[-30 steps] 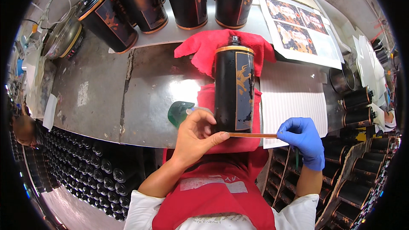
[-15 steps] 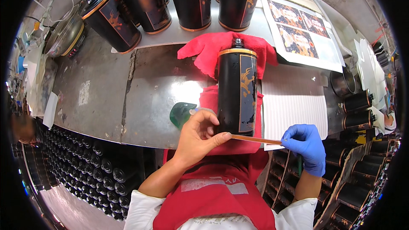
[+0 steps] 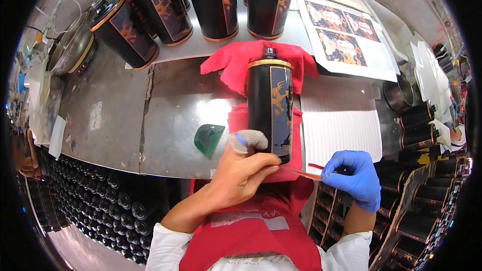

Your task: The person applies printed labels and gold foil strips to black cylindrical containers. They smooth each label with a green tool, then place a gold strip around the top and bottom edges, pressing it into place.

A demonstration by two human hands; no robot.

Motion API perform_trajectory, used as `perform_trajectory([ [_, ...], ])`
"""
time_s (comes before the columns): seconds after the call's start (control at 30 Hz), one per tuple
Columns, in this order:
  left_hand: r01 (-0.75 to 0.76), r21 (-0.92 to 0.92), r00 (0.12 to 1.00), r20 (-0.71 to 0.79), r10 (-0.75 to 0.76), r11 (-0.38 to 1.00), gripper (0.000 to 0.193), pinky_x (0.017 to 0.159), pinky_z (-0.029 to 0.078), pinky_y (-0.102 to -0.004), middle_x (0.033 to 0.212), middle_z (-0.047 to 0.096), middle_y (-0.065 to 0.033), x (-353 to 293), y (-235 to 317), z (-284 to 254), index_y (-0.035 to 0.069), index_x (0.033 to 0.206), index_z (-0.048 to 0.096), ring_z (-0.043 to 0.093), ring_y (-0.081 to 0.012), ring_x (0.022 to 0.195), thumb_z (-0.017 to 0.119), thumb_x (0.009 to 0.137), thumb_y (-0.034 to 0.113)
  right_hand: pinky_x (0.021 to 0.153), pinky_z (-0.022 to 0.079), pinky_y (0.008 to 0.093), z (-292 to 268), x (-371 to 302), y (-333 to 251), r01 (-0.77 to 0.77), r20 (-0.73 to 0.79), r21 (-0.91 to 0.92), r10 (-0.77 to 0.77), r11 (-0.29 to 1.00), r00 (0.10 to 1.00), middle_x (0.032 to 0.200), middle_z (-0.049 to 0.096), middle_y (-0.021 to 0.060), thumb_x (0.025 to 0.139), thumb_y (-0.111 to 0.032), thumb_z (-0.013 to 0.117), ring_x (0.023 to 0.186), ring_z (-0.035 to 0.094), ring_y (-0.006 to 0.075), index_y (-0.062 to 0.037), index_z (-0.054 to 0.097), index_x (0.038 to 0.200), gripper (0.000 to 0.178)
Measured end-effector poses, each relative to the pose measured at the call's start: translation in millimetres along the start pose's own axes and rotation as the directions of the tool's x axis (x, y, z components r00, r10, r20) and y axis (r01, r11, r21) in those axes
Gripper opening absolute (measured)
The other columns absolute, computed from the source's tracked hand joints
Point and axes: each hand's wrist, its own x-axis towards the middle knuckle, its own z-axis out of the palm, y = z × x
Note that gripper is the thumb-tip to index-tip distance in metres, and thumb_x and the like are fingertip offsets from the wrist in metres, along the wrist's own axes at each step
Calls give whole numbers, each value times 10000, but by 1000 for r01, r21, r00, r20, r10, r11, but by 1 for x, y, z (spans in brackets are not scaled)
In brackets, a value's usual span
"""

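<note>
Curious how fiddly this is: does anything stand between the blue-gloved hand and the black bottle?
Only the thin strip, held between the right hand and the left hand by the lower end of the black bottle. Nothing else visibly blocks the way.

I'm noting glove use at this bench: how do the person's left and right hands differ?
Covering: the left hand is mostly bare, with a pale finger cover and a blue band, while the right hand wears a blue glove.
Position: the left hand overlaps the lower end of the black bottle in view; the right hand is off to its right.
Shared: both hands pinch the thin strip.
</note>
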Motion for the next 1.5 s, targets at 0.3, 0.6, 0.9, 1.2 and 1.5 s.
perform_trajectory([
  [0.3,292,-89,956,7,-292,952,120,702,410,-299,824,564,-61,-27,2,-13,72,809,636,506,-186,771,729,782,145,620,449,188,0,14,17,-199,-30,88,202,976,979,737,637,15,767,-64,716,668,549,47,19,666,818,110],
  [0.6,479,-319,848,-75,-525,818,148,645,415,-243,692,588,6,-24,-12,2,54,805,663,494,-87,684,722,804,190,505,372,190,-6,29,34,-179,-47,86,183,980,982,680,591,-24,763,-123,723,581,487,21,-5,666,818,142],
  [0.9,472,-356,846,-76,-528,807,132,646,420,-232,711,606,4,-21,-10,5,55,785,664,505,-78,682,726,801,172,521,366,187,-7,34,41,-152,-59,100,159,983,986,688,591,-29,764,-109,717,594,478,23,-2,667,815,129],
  [1.2,460,-375,844,-98,-528,805,124,638,417,-229,699,599,11,-25,-15,6,51,786,658,505,-73,683,729,796,152,513,352,184,-5,35,37,-162,-49,88,167,983,985,684,586,-32,772,-116,713,579,461,21,-5,667,812,126],
  [1.5,456,-374,849,-90,-521,807,138,610,408,-204,682,579,18,-23,-14,8,43,764,632,495,-53,635,721,801,141,469,323,175,-4,37,37,-163,-67,90,170,982,983,657,576,-31,774,-121,707,540,444,17,-6,670,809,126],
])
